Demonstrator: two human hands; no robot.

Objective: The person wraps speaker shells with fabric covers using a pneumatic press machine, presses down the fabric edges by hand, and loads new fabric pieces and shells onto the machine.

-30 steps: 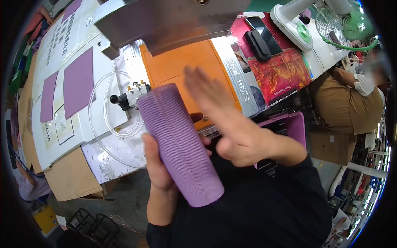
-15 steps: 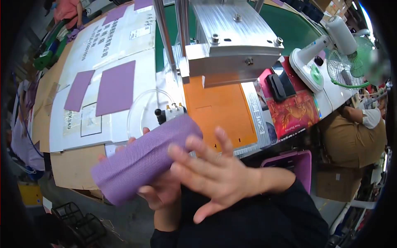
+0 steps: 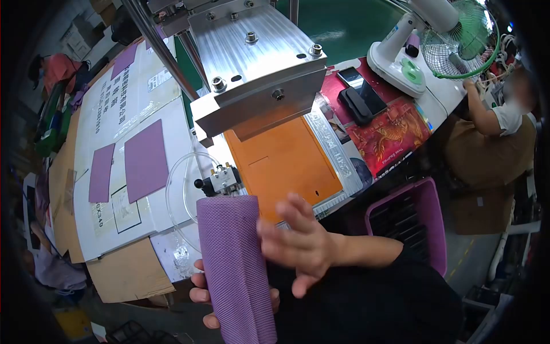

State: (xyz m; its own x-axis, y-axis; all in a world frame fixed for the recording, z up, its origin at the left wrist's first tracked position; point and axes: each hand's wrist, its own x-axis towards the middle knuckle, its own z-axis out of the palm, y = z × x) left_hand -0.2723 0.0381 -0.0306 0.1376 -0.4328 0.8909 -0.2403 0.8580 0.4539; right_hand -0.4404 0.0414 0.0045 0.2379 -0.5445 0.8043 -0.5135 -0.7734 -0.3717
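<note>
Purple ribbed roll point(image 3: 232, 269) in left hand point(image 3: 200, 294), lower middle of view, running away from the body with far end leaning slightly left. Near end cut off by bottom edge of view. Long seam along the visible face. Left hand mostly hidden behind roll: curled round it from below, narrow grip, fingertips showing along the left side, a little more on the right.

Right hand point(image 3: 298, 243) wide, fingers fanned and blurred, thumb angled down. Just beside the roll's upper half, on the right. Contact with roll: can't tell.

Just past roll's far end: valve point(image 3: 222, 180), metal with black knob, clear tube point(image 3: 169, 198) looping off left. Ahead of right hand: orange plate point(image 3: 289, 163), with thin slit and small dark hole. Above it, bolted metal press point(image 3: 260, 109), hiding plate's far part.

Left of bench: larger sheet point(image 3: 145, 160) and smaller sheet point(image 3: 102, 174), both purple, flat, side by side on white carton point(image 3: 166, 109).

Right: red cover point(image 3: 387, 135), with phone point(image 3: 372, 94) and black case point(image 3: 355, 106) at its far end. Fan point(image 3: 395, 69) just beyond. Pink bin point(image 3: 432, 229) below bench edge. Far right, near fan: co-worker's white sleeve point(image 3: 509, 119).
</note>
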